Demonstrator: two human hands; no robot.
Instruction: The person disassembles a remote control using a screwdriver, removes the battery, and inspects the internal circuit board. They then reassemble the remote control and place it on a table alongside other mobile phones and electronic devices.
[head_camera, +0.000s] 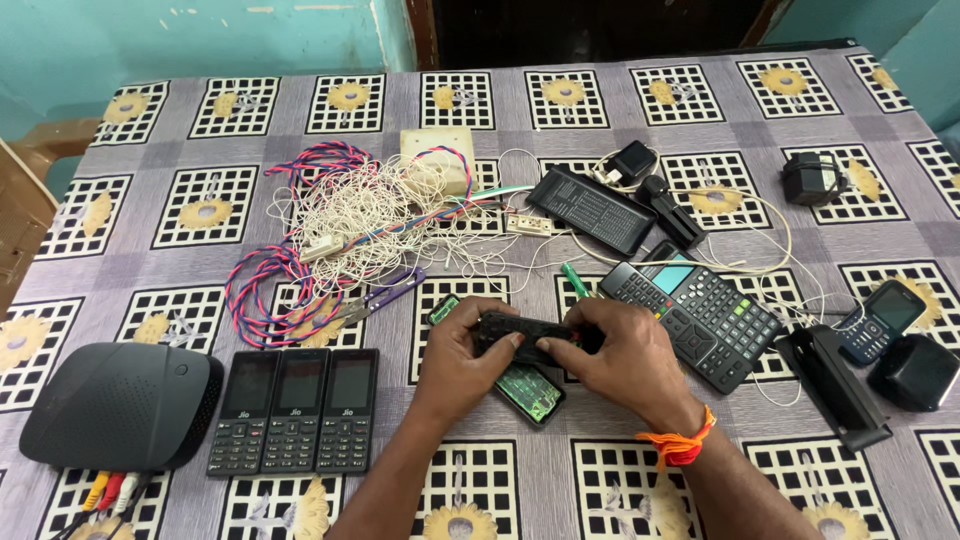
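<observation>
- Soft, even daylight fills the scene; the patterned tablecloth (700, 90) reads moderately bright with no harsh highlights.
- Shadows are faint and short, pooling just beneath the hands and under the black set-top box (120, 403) at eight o'clock.
- The doorway gap (590, 25) at twelve o'clock is nearly black, with no detail.
- A mild sheen sits on the three keypad phones (295, 410) at seven o'clock.
- Focus is sharp across the centre; wide-angle bending curves the table edges toward the corners.

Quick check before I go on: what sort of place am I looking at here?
Probably a home or small phone-repair bench: a cloth-covered table with three keypad phones, tangled wires, and both hands, left and right, holding a black phone part.
</observation>
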